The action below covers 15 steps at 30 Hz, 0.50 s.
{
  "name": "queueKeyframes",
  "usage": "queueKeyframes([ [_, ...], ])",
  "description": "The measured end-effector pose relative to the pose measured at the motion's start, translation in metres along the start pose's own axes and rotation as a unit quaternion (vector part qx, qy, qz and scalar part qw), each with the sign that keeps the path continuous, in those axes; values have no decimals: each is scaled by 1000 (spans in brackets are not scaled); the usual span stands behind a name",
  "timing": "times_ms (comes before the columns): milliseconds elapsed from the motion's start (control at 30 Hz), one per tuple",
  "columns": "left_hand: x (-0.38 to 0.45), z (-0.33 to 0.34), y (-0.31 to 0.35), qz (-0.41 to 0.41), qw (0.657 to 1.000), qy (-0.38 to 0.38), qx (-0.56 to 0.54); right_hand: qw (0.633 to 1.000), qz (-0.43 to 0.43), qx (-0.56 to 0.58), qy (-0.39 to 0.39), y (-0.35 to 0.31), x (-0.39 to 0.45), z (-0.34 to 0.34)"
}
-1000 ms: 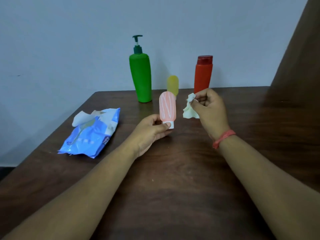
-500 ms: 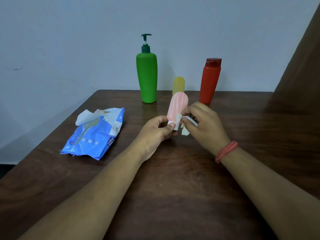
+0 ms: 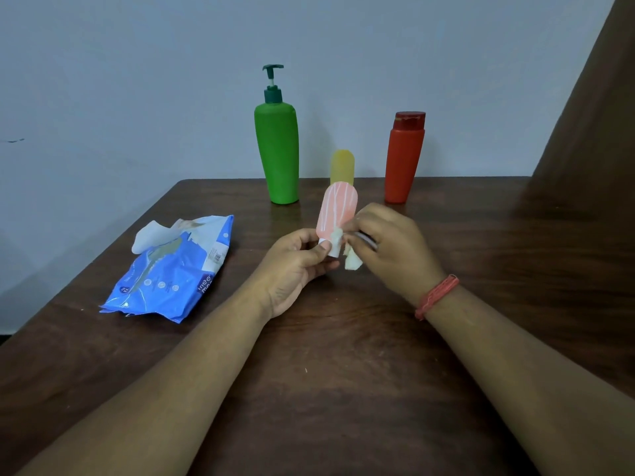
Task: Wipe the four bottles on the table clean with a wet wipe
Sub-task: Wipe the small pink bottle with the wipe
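Observation:
My left hand [image 3: 295,262] pinches the white cap end of a small pink bottle [image 3: 337,211], which stands tilted above the table. My right hand [image 3: 388,245] is closed on a crumpled white wet wipe [image 3: 350,259] and presses it against the bottle's lower right side, near the cap. Behind them a tall green pump bottle [image 3: 277,156], a small yellow bottle [image 3: 342,166] and a red bottle [image 3: 403,159] stand upright along the far table edge. The pink bottle hides the yellow one's base.
A blue pack of wet wipes [image 3: 171,273] lies on the left of the dark wooden table [image 3: 326,372], with one wipe sticking out of its opening. A grey wall runs behind the table. A brown panel [image 3: 591,132] rises at the right.
My right hand brought the wipe from beside the pink bottle down onto its lower part by the cap. The left hand kept its hold, and the bottle now leans slightly right.

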<state>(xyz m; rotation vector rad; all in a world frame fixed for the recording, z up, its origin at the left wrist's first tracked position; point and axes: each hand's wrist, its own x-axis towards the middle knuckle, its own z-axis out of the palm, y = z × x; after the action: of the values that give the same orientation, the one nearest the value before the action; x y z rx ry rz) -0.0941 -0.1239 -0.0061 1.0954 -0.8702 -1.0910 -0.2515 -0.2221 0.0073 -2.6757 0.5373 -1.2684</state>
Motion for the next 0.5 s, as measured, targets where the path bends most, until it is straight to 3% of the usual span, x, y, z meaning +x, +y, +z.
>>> queueKeyframes([
  [133, -2, 3, 0, -3, 999, -21, 27, 995, 56, -7, 84, 2, 2, -4],
  [233, 0, 0, 1, -6, 1000, -2, -13, 999, 12, 18, -27, -4, 1, -3],
  [300, 1, -2, 1, -9, 1000, -1, -18, 998, -4, 20, -51, -3, 1, -3],
  [433, -1, 2, 1, -8, 999, -34, 32, 991, 88, 21, 96, 4, 3, -8],
  [500, -1, 2, 1, -6, 999, -29, 32, 988, 110, 38, 100, 3, 3, -8],
])
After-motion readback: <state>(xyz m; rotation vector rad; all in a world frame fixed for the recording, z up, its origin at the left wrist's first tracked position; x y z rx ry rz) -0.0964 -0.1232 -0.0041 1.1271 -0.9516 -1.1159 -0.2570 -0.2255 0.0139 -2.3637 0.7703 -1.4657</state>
